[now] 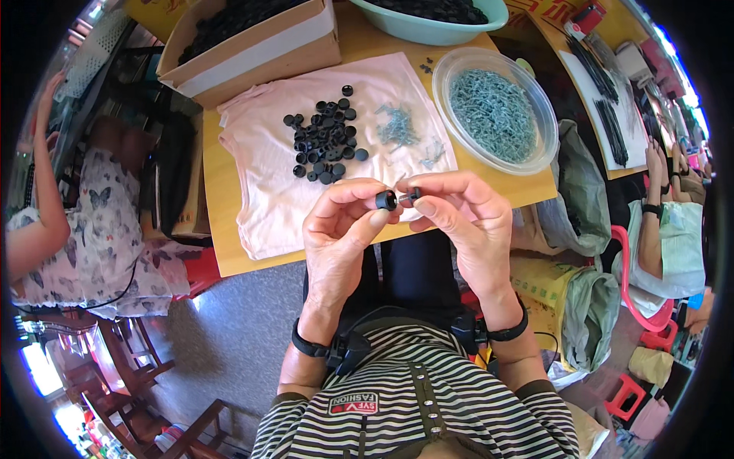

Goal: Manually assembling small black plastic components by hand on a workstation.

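My left hand [342, 229] pinches a small black round cap [385, 200] between thumb and fingers, its hollow side turned toward my right hand. Close beside it, my right hand [475, 226] grips a small black knob with a metal shaft [414, 194] pointing at the cap. Whether the shaft touches the cap, I cannot tell. Both hands are above the table's near edge. Beyond them, a pile of black caps [325, 141] lies on a pale pink cloth [267, 206]. To the right of the pile are loose silvery screws [397, 126] on the same cloth.
A clear round tub [552, 134] full of screws stands on the right of the wooden table [222, 237]. Behind are a cardboard box [260, 57] and a pale green basin [428, 30], both holding black parts. Sacks [577, 199] lean at right. Other people sit on both sides.
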Available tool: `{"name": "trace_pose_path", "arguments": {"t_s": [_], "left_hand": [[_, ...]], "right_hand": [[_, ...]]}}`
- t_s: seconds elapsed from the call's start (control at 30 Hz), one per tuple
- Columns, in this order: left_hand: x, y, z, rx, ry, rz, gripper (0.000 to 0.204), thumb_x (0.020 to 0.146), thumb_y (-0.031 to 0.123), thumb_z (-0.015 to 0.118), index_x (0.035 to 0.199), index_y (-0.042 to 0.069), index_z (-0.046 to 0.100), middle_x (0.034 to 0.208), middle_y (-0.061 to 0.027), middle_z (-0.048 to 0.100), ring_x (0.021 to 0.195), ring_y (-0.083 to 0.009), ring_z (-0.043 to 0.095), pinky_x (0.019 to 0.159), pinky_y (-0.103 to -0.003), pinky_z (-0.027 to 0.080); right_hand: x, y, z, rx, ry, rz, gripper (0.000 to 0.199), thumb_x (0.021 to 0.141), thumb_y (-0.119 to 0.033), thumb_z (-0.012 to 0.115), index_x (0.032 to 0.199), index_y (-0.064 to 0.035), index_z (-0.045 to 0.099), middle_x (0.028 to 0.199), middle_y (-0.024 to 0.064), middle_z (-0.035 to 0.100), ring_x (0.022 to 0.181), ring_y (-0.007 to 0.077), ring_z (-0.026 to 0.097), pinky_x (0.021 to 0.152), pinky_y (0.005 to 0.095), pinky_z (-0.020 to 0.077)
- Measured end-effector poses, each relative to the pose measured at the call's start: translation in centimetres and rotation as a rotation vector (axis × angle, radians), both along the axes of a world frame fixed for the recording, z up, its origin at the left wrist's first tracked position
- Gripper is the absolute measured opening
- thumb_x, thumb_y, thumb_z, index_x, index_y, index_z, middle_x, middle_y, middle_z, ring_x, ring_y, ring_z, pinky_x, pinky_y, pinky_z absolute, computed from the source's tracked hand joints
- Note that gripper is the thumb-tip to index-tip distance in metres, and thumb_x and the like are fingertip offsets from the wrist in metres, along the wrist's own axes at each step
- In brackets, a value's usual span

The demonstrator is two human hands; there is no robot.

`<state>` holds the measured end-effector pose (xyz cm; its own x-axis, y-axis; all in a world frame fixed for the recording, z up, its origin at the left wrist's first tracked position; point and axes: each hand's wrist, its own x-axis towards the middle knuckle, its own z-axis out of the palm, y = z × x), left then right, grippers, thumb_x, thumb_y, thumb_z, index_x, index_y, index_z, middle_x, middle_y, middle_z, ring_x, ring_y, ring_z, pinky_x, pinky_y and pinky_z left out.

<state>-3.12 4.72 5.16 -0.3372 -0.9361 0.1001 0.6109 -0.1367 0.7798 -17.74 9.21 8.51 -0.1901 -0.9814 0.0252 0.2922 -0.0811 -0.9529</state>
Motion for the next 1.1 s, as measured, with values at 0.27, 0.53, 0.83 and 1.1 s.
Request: {"name": "trace_pose_path", "arguments": {"t_s": [0.27, 0.53, 0.83, 1.1], "left_hand": [[0.03, 0.21, 0.06, 0.036, -0.037, 0.014, 0.028, 0.081, -0.005, 0.063, 0.109, -0.003, 0.058, 0.095, -0.0096, 0.065, 0.086, -0.0172, 0.064, 0.081, -0.03, 0.052], [-0.18, 0.32, -0.14, -0.055, -0.109, 0.058, 0.028, 0.078, -0.009, 0.065, 0.105, -0.003, 0.062, 0.104, -0.0103, 0.061, 0.089, -0.014, 0.062, 0.082, -0.026, 0.052], [-0.05, 0.17, -0.04, -0.066, -0.134, 0.071, 0.027, 0.077, -0.01, 0.065, 0.103, -0.004, 0.063, 0.106, -0.0108, 0.059, 0.091, -0.0148, 0.061, 0.084, -0.026, 0.052], [-0.11, 0.2, -0.26, -0.042, -0.112, 0.044, 0.026, 0.078, -0.008, 0.065, 0.104, -0.004, 0.062, 0.103, -0.0104, 0.061, 0.09, -0.016, 0.063, 0.084, -0.028, 0.052]], "right_hand": [[0.29, 0.0, 0.23, -0.117, 0.27, -0.082, 0.019, 0.085, -0.004, 0.064, 0.101, 0.005, 0.061, 0.089, 0.0105, 0.067, 0.08, 0.0143, 0.067, 0.069, 0.0233, 0.0535], [0.49, 0.15, 0.26, -0.141, 0.391, -0.138, 0.018, 0.082, -0.002, 0.066, 0.098, 0.0043, 0.062, 0.088, 0.0114, 0.067, 0.077, 0.0158, 0.067, 0.068, 0.0245, 0.0544], [0.16, -0.06, 0.24, -0.374, 0.786, -0.175, 0.029, 0.075, 0.005, 0.067, 0.103, 0.0009, 0.064, 0.093, 0.0137, 0.066, 0.084, 0.0229, 0.066, 0.071, 0.0277, 0.0542], [-0.06, -0.45, 0.19, -0.351, 0.813, -0.155, 0.027, 0.076, 0.007, 0.064, 0.102, 0.0002, 0.064, 0.087, 0.0106, 0.062, 0.077, 0.0222, 0.061, 0.068, 0.0296, 0.0523]]}}
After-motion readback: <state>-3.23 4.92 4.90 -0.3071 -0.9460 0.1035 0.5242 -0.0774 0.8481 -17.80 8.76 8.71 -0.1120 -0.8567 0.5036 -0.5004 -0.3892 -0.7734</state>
